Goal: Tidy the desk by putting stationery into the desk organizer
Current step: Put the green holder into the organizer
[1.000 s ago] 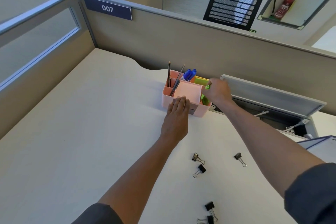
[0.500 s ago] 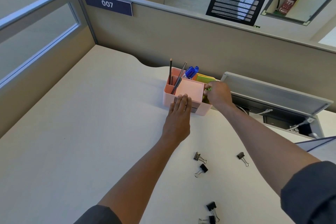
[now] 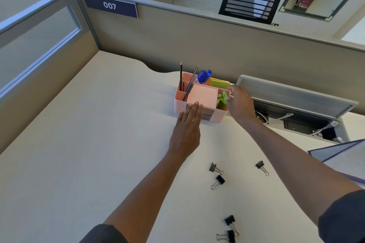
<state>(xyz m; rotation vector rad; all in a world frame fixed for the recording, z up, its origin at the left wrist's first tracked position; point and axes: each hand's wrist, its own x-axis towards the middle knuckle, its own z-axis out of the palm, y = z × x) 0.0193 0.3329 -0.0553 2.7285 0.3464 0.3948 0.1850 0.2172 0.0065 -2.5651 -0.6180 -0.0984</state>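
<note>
A pink desk organizer point(image 3: 218, 117) stands at the back of the desk. It holds pencils point(image 3: 181, 76), blue pens point(image 3: 203, 76), yellow-green sticky notes point(image 3: 218, 82) and green clips point(image 3: 223, 99) in its right compartment. My left hand point(image 3: 186, 134) lies flat, fingertips resting against the organizer's front. My right hand point(image 3: 240, 104) hovers at the organizer's right side, fingers apart and holding nothing, just beside the green clips. Several black binder clips point(image 3: 217, 168) lie loose on the desk nearer to me.
An open cable hatch point(image 3: 296, 102) with wires lies right of the organizer. A blue-edged folder point(image 3: 343, 154) sits at the right edge. Grey partition walls point(image 3: 177, 41) close the desk at back and left. More binder clips point(image 3: 230, 221) lie at the front.
My right hand has drawn back to the right from the organizer's right compartment, leaving the green clips in it. My left hand stays at the organizer's front.
</note>
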